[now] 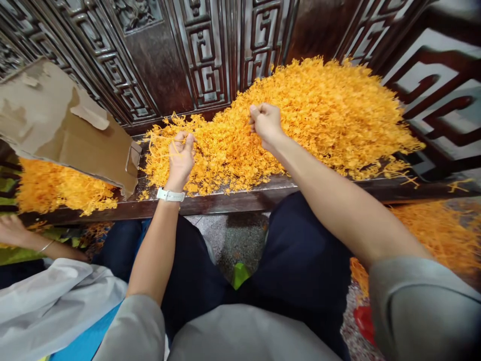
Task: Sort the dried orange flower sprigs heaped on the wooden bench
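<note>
A big heap of thin orange strands [323, 110] lies on a dark wooden bench [240, 198] in front of me. My left hand [181, 156], with a white watch at the wrist, is closed in a fist around a few orange strands at the heap's near left edge. My right hand [265, 122] is closed too, its fingers pinching strands in the middle of the heap. Both forearms reach over my dark trousers.
A torn cardboard box [63, 125] hangs over the bench at the left, above a smaller orange pile [56, 188]. Another person's hand [15, 230] and white sleeve show at the lower left. More strands [439, 235] lie at the lower right. Carved dark wood panels [195, 55] stand behind.
</note>
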Motion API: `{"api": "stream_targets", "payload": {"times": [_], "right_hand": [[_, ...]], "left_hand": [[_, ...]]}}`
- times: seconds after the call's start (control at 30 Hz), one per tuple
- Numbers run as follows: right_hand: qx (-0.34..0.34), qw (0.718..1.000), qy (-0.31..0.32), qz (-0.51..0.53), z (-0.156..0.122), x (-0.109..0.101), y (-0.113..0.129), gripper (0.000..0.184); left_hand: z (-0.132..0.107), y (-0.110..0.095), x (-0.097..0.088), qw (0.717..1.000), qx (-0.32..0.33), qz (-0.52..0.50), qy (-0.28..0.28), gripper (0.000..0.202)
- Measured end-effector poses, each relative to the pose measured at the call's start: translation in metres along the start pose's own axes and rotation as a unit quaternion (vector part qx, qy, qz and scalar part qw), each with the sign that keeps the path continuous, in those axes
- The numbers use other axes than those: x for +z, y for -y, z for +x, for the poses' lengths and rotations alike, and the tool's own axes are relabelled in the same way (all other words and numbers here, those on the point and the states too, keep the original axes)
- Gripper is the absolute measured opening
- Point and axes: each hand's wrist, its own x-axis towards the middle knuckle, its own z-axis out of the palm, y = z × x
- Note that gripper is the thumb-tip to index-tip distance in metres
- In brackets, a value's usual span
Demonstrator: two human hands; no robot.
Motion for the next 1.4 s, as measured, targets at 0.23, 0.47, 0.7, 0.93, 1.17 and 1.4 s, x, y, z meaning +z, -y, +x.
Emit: {"api": "stream_targets", "payload": {"times": [0.23, 0.47, 0.7, 0.93, 1.17, 1.4], "right_hand": [[0.010, 0.971, 0.236, 0.034, -0.034, -0.028, 0.043, 0.025], [0.030, 0.953, 0.120, 0.277, -0.028, -0.051, 0.083, 0.038], [-0.029, 0.974, 0.220, 0.033, -0.048, -0.009, 0.051, 0.054], [-0.086, 0.951, 0.292, -0.053, -0.057, 0.017, 0.040, 0.025], [0.039, 0.948, 0.221, 0.227, -0.053, -0.007, 0.067, 0.034], [-0.016, 0.970, 0.173, 0.172, -0.071, -0.024, 0.077, 0.038]], "left_hand": [[0.011, -0.004, -0.019, 0.999, 0.007, -0.054, -0.001, 0.057], [0.015, -0.001, -0.017, 0.994, 0.041, -0.096, 0.015, 0.043], [0.022, -0.020, 0.000, 0.987, 0.106, -0.076, 0.093, 0.038], [0.038, -0.030, 0.017, 0.980, 0.188, -0.054, 0.048, 0.037], [0.022, -0.021, 0.016, 0.979, 0.197, 0.050, -0.019, 0.035], [0.006, -0.046, 0.015, 0.945, 0.222, 0.190, -0.150, 0.025]]}}
